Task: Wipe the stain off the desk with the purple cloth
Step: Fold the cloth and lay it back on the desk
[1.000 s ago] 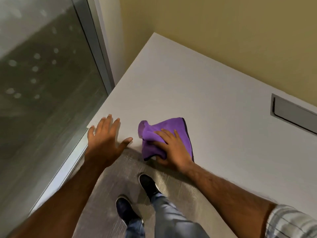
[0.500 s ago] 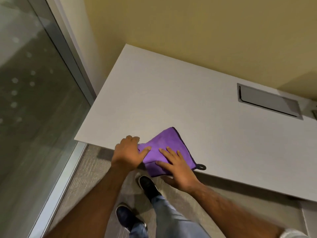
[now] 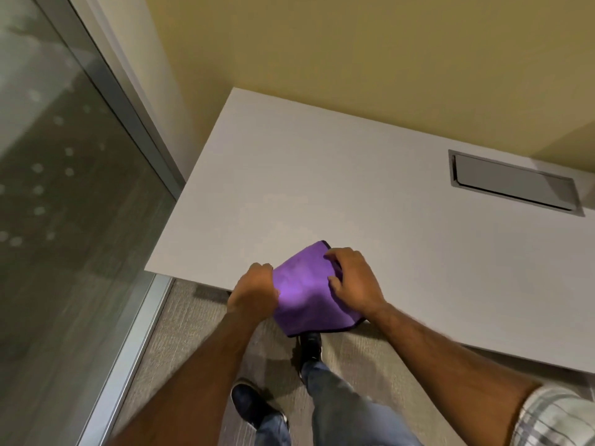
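The purple cloth [image 3: 306,291] with a dark hem is folded at the near edge of the white desk [image 3: 322,188], and its lower part hangs past the edge. My left hand [image 3: 254,289] grips the cloth's left side with curled fingers. My right hand [image 3: 352,281] holds its right side, fingers curled over the top fold. No stain shows on the desk surface that I can see.
A grey metal cable hatch [image 3: 512,181] is set into the desk at the back right. A yellow wall [image 3: 354,53] runs behind the desk. A glass partition [image 3: 64,204] with a metal frame stands to the left. My legs and dark shoes [image 3: 254,403] are on the carpet below.
My left hand moved from flat on the desk corner onto the cloth and closed on it. My right hand shifted from pressing the cloth flat to gripping its right side. The cloth now overhangs the edge.
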The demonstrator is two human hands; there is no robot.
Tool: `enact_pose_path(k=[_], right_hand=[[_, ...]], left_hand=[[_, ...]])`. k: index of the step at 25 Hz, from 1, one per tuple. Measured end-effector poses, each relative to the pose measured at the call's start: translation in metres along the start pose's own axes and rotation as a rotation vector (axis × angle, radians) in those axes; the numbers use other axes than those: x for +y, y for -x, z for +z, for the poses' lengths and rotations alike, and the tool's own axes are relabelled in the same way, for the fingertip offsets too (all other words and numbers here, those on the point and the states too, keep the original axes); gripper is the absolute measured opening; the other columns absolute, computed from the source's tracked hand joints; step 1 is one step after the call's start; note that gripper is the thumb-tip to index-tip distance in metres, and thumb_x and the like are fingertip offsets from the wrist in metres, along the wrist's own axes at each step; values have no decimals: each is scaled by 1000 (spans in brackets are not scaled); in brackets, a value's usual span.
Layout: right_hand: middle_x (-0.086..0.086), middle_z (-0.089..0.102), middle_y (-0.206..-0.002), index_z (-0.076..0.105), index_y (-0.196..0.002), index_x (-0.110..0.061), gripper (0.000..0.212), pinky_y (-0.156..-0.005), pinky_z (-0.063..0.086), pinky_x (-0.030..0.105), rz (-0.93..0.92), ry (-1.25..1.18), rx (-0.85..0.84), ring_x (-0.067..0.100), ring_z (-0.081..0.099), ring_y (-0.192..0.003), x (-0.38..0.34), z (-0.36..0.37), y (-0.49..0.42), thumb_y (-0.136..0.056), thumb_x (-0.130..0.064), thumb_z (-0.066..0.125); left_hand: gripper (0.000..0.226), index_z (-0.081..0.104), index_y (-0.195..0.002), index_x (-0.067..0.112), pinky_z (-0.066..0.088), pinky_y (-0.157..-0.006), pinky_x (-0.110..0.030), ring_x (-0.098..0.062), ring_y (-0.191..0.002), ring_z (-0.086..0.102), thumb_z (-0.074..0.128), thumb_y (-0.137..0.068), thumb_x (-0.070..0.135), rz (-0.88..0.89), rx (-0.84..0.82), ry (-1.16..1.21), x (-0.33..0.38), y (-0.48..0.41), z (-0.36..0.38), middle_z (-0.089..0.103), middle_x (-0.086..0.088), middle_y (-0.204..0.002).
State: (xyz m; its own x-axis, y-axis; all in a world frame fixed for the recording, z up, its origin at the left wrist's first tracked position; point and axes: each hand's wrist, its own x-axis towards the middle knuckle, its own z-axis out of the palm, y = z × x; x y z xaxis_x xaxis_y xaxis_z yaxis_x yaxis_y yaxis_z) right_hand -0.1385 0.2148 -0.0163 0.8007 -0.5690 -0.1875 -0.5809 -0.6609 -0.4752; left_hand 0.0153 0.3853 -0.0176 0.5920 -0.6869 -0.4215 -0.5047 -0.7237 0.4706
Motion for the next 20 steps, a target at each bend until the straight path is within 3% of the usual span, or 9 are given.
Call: enact_pose_path(k=[3,5,8,11,13,16,20], right_hand=[[-2,51,-142,47,-135,-27,62,-110,38,37,-174,78,-98,19,47,-128,-9,-17,-14,-77,-26,69],[-2,39,-155,40,-143,-29,74,-118,27,41,-288,109,-203,21,33,-142,-22,-27,-19,-74,-32,67],[0,44,-152,42,-142,-28,76,-121,19,47,-304,162,-313,20,33,-142,-31,-42,-31,-72,-31,72],[-1,66,-114,64,-114,-23,41,-114,26,53,-249,193,-330,20,54,-111,-33,-70,-38,-74,-24,72],[-2,67,-95,69,-96,-23,20,-103,37,49,-256,202,-283,17,56,-89,-31,-89,-35,-77,-25,71],[-1,67,-92,69,-89,-21,9,-88,48,44,-256,80,-153,18,59,-85,-27,-116,-20,-81,-24,70],[-2,65,-93,65,-89,-21,10,-78,48,32,-207,-143,18,16,60,-87,-28,-137,4,-82,-14,68]], left_hand=[[19,65,-89,4,55,-54,-36,-34,-62,63,70,-71,2,168,93,-48,-2,9,6,62,-15,-83],[17,66,-87,7,56,-50,-35,-27,-55,59,74,-72,4,260,124,-89,1,16,2,62,-12,-80],[19,66,-104,13,56,-67,-34,-22,-72,57,54,-93,24,315,133,-84,25,30,-21,58,-8,-99],[27,64,-112,25,47,-71,-27,-15,-83,51,43,-97,34,234,128,-44,48,42,-57,49,0,-105],[25,64,-113,27,43,-72,-24,-13,-84,50,47,-97,35,276,191,-52,58,51,-79,48,2,-103],[31,61,-124,24,51,-83,-28,-19,-97,57,56,-94,31,391,213,-139,71,66,-109,54,-3,-114],[38,58,-128,21,51,-89,-30,-21,-103,58,64,-90,27,502,243,-251,92,70,-144,55,-4,-123]])
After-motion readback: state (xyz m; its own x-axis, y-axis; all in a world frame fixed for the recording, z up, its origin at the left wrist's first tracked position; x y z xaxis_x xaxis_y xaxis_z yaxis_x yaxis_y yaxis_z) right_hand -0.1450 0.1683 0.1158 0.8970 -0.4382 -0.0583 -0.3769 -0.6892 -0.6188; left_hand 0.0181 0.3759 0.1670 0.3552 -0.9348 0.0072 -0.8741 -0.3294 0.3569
